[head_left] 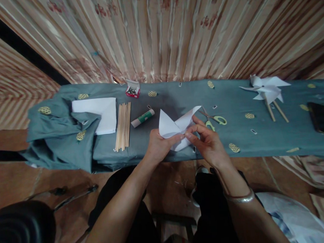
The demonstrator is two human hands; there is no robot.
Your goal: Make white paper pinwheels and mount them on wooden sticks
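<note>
Between my two hands is a white paper pinwheel (169, 124), its corners folded toward the middle and its blades standing up. My left hand (161, 143) grips it from the left, thumb pressed near the centre. My right hand (206, 139) pinches it at the centre from the right; whether a pin is between those fingertips I cannot tell. Green-handled scissors (217, 119) lie just beyond my right hand. A green and white glue stick (142, 118) rests on the cloth left of the pinwheel.
On the green tablecloth (232, 107) lie several wooden sticks (123, 127), folded white paper (107, 115) and a small red box of metal pins (132, 89). To the right are pinwheels on sticks (267, 88) and a dark phone (321, 117). A striped curtain (157, 34) hangs behind.
</note>
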